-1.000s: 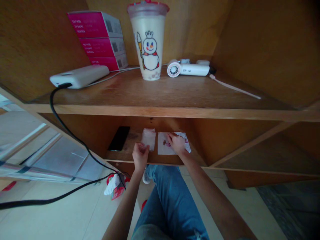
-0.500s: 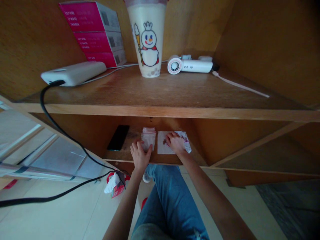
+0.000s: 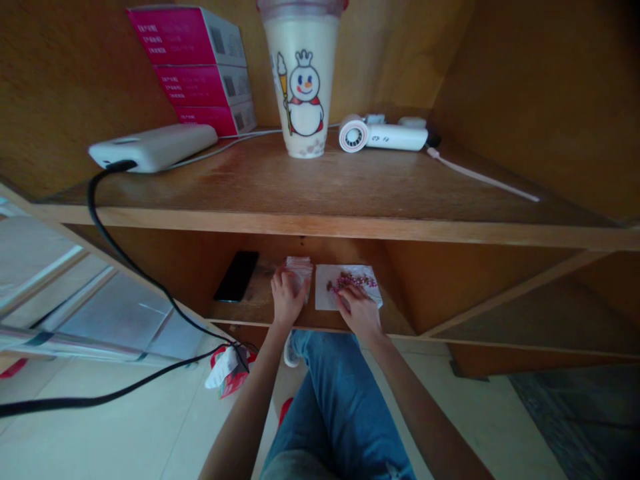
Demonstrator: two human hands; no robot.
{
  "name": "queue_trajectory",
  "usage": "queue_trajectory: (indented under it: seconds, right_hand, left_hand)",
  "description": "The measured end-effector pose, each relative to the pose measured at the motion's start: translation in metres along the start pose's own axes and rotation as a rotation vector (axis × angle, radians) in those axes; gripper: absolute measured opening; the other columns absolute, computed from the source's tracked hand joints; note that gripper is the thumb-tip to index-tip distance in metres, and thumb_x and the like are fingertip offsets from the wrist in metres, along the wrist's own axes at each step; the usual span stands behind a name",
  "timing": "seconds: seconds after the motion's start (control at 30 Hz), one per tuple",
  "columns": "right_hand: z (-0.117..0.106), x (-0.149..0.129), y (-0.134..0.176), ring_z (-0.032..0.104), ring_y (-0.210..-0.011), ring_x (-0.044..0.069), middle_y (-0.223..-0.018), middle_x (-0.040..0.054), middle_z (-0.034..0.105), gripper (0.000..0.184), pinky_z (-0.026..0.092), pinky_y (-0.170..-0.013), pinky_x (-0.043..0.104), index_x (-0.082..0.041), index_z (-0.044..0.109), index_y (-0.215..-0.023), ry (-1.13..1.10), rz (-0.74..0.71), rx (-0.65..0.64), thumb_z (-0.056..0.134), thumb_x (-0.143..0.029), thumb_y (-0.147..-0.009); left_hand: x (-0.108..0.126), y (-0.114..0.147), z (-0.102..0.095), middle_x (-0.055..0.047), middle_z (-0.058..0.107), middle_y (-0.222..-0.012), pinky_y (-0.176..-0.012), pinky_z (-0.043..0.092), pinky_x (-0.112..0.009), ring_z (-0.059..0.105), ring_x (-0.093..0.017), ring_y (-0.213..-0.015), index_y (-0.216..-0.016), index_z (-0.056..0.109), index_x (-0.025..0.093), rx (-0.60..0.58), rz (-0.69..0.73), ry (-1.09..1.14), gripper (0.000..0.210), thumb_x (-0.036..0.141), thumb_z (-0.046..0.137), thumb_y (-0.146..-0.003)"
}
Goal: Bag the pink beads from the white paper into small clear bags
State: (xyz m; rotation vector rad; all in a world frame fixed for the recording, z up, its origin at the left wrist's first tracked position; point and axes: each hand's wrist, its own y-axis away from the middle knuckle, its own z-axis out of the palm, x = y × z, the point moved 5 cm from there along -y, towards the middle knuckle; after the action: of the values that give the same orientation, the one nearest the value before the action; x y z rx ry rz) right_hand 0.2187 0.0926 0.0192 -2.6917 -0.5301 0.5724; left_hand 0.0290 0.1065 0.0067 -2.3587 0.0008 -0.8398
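Observation:
My left hand [image 3: 289,297] rests on a stack of small clear zip bags [image 3: 299,265] on the lower shelf. Its fingers are spread, with the thumb apart along the bags' right side. To the right lies a white sheet of paper [image 3: 324,272] with a scatter of tiny pink and dark red beads [image 3: 357,279]. My right hand [image 3: 361,312] is bent over the near part of this pile, its fingertips down among the beads and drawn close together. Whatever sits between those fingertips is too small to make out.
A black phone [image 3: 237,277] lies left of the bags. On the upper shelf [image 3: 320,190] stand a drink cup [image 3: 313,80], pink boxes [image 3: 195,83], a white power bank [image 3: 155,147] and a small fan [image 3: 393,135]. A black cable [image 3: 130,260] hangs down at the left.
My right hand has drawn back toward me, uncovering more of the beads. My left hand has shifted slightly right and farther onto the bags. The view has tilted a little.

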Motion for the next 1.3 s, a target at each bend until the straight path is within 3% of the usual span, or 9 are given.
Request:
queue_trajectory:
  seconds: [0.17,0.47,0.77,0.87,0.97,1.07,1.3]
  right_hand:
    - [0.006,-0.009,0.035,0.049,-0.103,0.020,-0.109,0.0055,0.058,0.022,0.039,-0.090,0.035,-0.022,0.059,-0.100,-0.088,-0.031,-0.010,0.044,-0.025,-0.084]
    - [0.004,-0.012,0.043,0.047,-0.109,0.020,-0.116,0.0052,0.055,0.027,0.038,-0.094,0.037,-0.022,0.058,-0.107,-0.094,-0.048,-0.063,0.043,-0.026,-0.085]
    - [0.004,-0.020,0.050,0.046,-0.110,0.020,-0.118,0.0043,0.054,0.029,0.038,-0.094,0.037,-0.024,0.057,-0.111,-0.087,-0.061,-0.094,0.042,-0.028,-0.086]
    - [0.001,-0.010,0.047,0.046,-0.111,0.020,-0.121,0.0047,0.053,0.031,0.037,-0.094,0.037,-0.023,0.056,-0.113,-0.061,-0.043,-0.051,0.042,-0.030,-0.087]
    - [-0.007,0.017,0.042,0.046,-0.112,0.024,-0.125,0.0085,0.050,0.040,0.038,-0.091,0.040,-0.020,0.048,-0.124,0.048,0.146,0.055,0.040,-0.034,-0.087]
    - [-0.009,0.041,0.036,0.047,-0.111,0.029,-0.127,0.0148,0.048,0.052,0.040,-0.088,0.044,-0.015,0.040,-0.131,0.170,0.274,0.073,0.040,-0.041,-0.086]
    - [-0.002,0.047,0.033,0.045,-0.116,0.028,-0.128,0.0139,0.048,0.050,0.035,-0.095,0.045,-0.015,0.047,-0.126,0.194,0.208,0.046,0.039,-0.045,-0.086]
  left_hand:
    - [-0.011,0.000,0.005,-0.012,0.043,-0.122,-0.098,0.033,-0.046,0.040,-0.027,-0.116,-0.094,0.046,0.019,-0.052,-0.029,0.129,0.022,0.018,0.055,-0.073]
    - [-0.012,0.000,0.009,-0.009,0.051,-0.106,-0.092,0.039,-0.044,0.047,-0.026,-0.106,-0.094,0.048,0.019,-0.089,-0.052,0.156,0.029,0.026,0.062,-0.069]
    - [-0.013,-0.001,0.010,-0.009,0.050,-0.107,-0.092,0.041,-0.042,0.048,-0.025,-0.105,-0.096,0.048,0.019,-0.097,-0.035,0.139,0.032,0.027,0.063,-0.069]
    - [-0.013,-0.001,0.009,-0.009,0.051,-0.105,-0.091,0.041,-0.042,0.048,-0.025,-0.105,-0.094,0.049,0.019,-0.098,-0.047,0.140,0.030,0.026,0.063,-0.069]
    - [-0.014,-0.001,0.009,-0.008,0.052,-0.102,-0.090,0.042,-0.042,0.049,-0.025,-0.104,-0.092,0.049,0.020,-0.117,-0.072,0.133,0.028,0.025,0.063,-0.068]
    - [-0.014,-0.001,0.009,-0.008,0.052,-0.102,-0.090,0.042,-0.042,0.049,-0.026,-0.104,-0.091,0.049,0.020,-0.120,-0.082,0.133,0.028,0.025,0.063,-0.068]
    - [-0.016,-0.001,0.010,-0.008,0.052,-0.100,-0.089,0.042,-0.042,0.049,-0.025,-0.102,-0.095,0.049,0.020,-0.108,-0.082,0.108,0.030,0.026,0.062,-0.069]
